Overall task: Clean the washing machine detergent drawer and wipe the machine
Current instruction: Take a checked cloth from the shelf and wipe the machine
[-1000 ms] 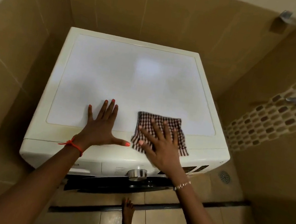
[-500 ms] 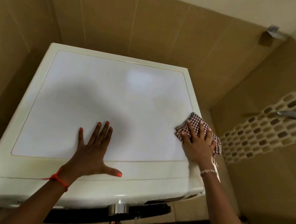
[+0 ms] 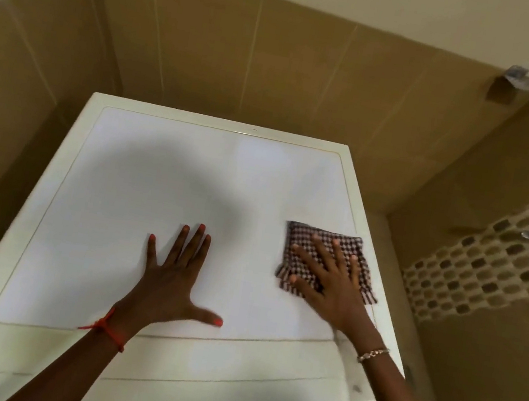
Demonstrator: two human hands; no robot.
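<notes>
cloth: checked rag flat on the machine top, right side, near the right edge
right hand: spread flat, pressing the cloth down, gripping nothing
left hand: splayed open, bracing on the top, empty
change: cloth was at the right rim half a second ago, now back inboard
meaning: top wipe probably mid-pass; far half likely still to do
drawer: not in view

No writing, brand mark or number can be read anywhere here, not even on the white, flat-topped washing machine.
</notes>
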